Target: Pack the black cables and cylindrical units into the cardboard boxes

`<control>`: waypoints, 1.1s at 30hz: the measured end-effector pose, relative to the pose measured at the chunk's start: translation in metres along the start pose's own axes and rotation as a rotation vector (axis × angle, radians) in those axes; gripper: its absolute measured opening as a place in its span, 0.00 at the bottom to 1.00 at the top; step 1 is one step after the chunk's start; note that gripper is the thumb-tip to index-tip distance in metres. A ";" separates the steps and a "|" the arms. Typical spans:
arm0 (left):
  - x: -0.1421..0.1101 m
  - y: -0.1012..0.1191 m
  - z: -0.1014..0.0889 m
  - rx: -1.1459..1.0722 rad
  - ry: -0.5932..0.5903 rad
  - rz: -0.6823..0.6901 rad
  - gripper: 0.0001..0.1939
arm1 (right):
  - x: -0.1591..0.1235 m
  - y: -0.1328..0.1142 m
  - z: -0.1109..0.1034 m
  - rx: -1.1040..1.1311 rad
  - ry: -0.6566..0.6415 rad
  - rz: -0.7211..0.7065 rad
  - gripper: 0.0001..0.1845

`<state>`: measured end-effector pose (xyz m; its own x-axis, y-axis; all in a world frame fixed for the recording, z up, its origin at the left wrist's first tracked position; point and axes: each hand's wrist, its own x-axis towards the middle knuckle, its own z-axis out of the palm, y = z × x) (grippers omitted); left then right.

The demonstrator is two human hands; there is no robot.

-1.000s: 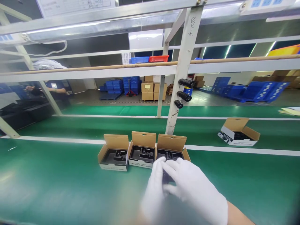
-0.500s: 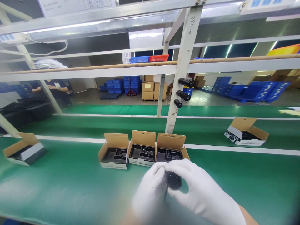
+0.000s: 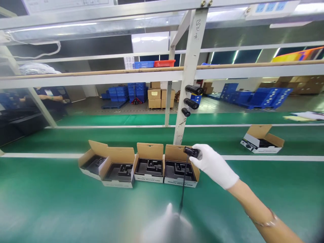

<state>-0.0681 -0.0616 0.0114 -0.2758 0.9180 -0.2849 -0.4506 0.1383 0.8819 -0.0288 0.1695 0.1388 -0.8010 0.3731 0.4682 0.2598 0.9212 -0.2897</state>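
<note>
"Your hands?"
"Apart: my left hand (image 3: 167,227) blurred, its grip unclear; my right hand (image 3: 215,165) clamped on one corded black cylindrical device (image 3: 191,152), near four open white-and-brown cardboard boxes (image 3: 181,182)."
"Beyond?"
"One more box (image 3: 265,149), contents partly hidden."

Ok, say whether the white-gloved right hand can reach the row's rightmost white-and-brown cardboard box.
Probably yes: the box stands open near the right hand, which, however, holds a black cylindrical piece.
</note>
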 end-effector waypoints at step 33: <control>0.024 0.126 -0.018 1.620 0.921 0.833 0.24 | -0.013 -0.045 0.014 0.353 -0.324 0.023 0.15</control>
<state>-0.1466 -0.0285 0.1089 -0.4681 0.5720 0.6736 0.8555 0.4843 0.1832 -0.0377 0.1216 0.1336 -0.9386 0.2880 0.1898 0.1258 0.7982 -0.5891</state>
